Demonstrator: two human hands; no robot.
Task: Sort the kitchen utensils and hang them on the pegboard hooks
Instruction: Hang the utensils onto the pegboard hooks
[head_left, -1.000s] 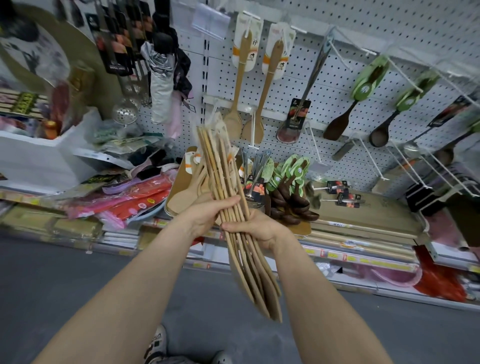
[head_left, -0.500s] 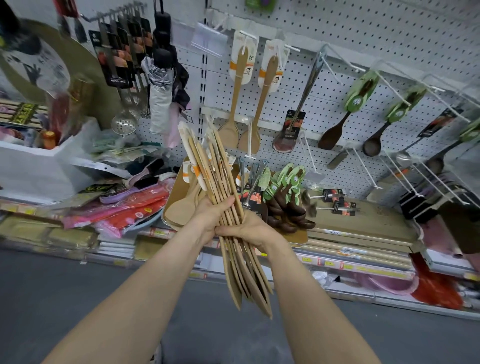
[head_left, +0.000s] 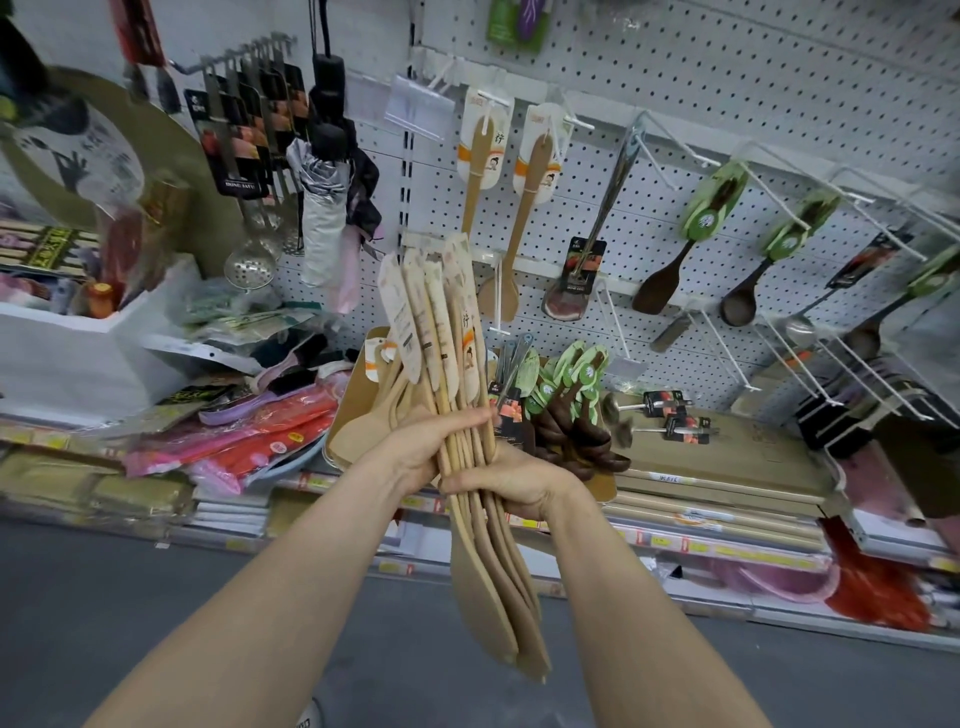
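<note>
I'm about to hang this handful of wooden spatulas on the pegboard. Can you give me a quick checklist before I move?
1. Grip: left hand and right hand both wrap the spatula bundle at the handles: ok.
2. Orientation: card tops up, blades down: ok.
3. Card tops lined up for one hook: they fan out unevenly: not ok.
4. Matching spot: two hanging spatulas of the same kind on the pegboard above the bundle: ok.
5. Free room on their hooks: cannot tell.
</note>
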